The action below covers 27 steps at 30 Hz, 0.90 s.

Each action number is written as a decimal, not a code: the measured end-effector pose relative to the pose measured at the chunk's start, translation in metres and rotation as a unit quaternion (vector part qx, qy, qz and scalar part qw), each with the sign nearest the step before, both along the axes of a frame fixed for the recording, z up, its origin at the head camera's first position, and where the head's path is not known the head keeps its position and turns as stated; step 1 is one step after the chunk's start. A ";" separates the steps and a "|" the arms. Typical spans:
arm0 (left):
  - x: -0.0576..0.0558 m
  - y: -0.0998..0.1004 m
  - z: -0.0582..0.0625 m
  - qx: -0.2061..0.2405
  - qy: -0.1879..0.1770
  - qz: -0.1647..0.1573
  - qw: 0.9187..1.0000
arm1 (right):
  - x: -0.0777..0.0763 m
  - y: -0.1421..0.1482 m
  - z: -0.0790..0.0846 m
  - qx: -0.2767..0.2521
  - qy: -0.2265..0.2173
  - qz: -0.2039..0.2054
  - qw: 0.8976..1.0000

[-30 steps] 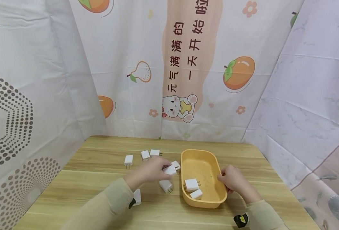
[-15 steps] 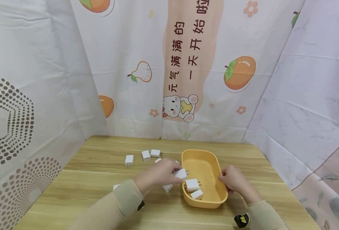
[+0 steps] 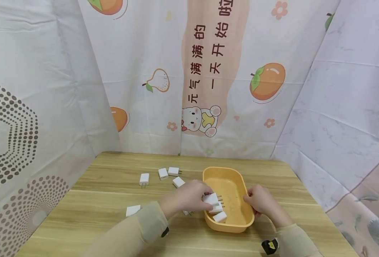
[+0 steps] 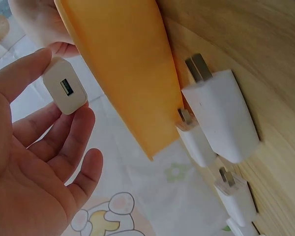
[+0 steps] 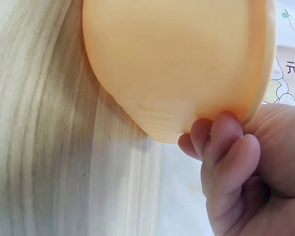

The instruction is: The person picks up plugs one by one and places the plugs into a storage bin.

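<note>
The L hand [image 3: 192, 197] has its thumb and fingers [image 4: 81, 130] bent round a white plug [image 3: 212, 200], pinching it. The plug is over the near L part of the yellow tray [image 3: 230, 191]. Its metal prongs point away from the L fingers, twd the R hand [image 3: 261, 200]. In the L wrist view, a dark slot [image 4: 67, 87] shows on its end. Just under the L fingers, 2 tray plugs [image 3: 220, 217] lie in the tray. Can't tell if the held plug touches them.

The R hand grips the tray's side, across from the L fingers. Its fingers are bent, w/ tips on the outside of the wall. The tray is on the wood bench [image 3: 228, 246].

More plugs are on the bench: 1 mostly hidden by the L hand, 1 just past it [image 3: 178, 182], 3 farther off to the L [image 3: 163, 174], and 1 by the L sleeve [image 3: 121, 232], left of the fingers [image 3: 133, 210]. Well past all the fingers hangs a white cloth [image 3: 157, 117] w/ fruit pics.
</note>
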<state>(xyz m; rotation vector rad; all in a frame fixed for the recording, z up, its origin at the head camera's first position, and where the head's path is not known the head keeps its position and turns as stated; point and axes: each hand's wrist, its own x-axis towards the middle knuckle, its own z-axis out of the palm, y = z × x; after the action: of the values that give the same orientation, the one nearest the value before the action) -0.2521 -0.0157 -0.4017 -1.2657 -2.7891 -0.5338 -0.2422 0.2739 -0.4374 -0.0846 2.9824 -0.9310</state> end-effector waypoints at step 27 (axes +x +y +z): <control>-0.018 0.021 -0.011 -0.045 0.017 0.050 0.998 | 0.000 0.000 0.001 0.000 -0.004 -0.002 1.000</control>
<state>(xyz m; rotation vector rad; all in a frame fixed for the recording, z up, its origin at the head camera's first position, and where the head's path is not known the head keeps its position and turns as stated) -0.2705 0.0050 -0.4128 -1.1305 -2.8598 -0.3814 -0.2420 0.2737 -0.4366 -0.0759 2.9759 -0.9293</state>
